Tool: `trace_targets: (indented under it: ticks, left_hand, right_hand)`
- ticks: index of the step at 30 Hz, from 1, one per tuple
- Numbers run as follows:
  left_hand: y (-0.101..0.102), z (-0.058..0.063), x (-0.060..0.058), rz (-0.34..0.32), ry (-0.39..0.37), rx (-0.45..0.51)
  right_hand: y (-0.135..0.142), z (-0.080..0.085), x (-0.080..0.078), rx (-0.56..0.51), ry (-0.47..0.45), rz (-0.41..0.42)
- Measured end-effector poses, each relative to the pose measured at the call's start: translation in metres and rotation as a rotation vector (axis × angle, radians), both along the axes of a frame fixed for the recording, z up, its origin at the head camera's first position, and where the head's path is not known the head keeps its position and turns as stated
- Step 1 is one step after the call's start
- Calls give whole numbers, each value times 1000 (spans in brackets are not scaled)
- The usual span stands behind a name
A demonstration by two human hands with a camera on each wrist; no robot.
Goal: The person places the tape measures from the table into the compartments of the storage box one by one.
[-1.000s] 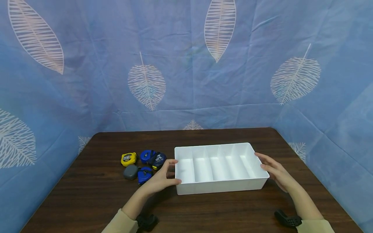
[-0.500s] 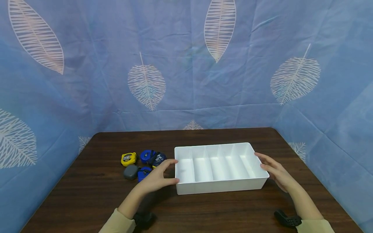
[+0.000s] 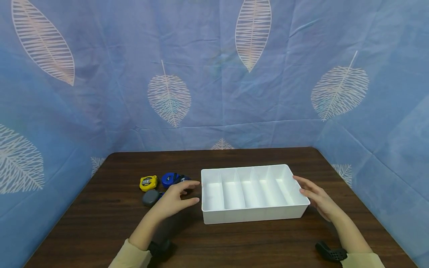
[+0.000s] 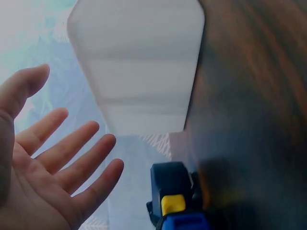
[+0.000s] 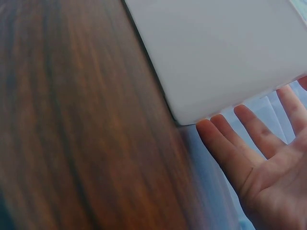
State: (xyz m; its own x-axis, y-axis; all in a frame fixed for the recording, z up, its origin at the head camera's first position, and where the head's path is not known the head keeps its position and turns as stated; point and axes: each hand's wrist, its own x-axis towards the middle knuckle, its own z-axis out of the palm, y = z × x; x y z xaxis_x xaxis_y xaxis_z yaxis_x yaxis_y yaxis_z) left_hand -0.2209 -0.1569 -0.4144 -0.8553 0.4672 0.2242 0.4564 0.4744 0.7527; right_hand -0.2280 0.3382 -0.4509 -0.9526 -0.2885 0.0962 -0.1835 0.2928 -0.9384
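Note:
A white divided storage box (image 3: 256,214) with several narrow compartments rests on the brown table, nothing in it. Its right end is touched by my right hand (image 3: 316,195), whose fingertips lie along the end wall in the right wrist view. Off the left end, with a small gap, hovers my left hand (image 3: 171,198), fingers spread and holding nothing; in the left wrist view the palm (image 4: 43,191) is bare. Behind and left of it sit a yellow tape measure (image 3: 148,183), a blue tape measure (image 3: 168,179) and a smooth grey rounded object (image 3: 151,198). The left hand partly hides others there.
The dark wooden table (image 3: 254,242) runs back to a blue cloth (image 3: 214,93) with white leaf prints, which also hangs at both sides. Each wrist wears a black strap (image 3: 331,253).
My left hand has let go of the box's left end and drawn back to the left, now covering more of the tape measures. The right hand and the box have stayed put.

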Motion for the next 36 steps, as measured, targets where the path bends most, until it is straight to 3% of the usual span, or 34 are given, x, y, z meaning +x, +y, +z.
trace_targets:
  ticks: [8,22,30,36]
  left_hand:
    - [-9,11,2,61,91,5]
    - [-27,17,-1,170,255,-54]
    - [-44,18,-10,198,415,-85]
    - [-56,19,-11,245,417,-85]
  right_hand:
    - [1,-1,0,8,3,-5]
    - [1,-1,-1,12,1,0]
    - [1,0,-1,-8,-3,13]
    - [1,1,0,4,2,11]
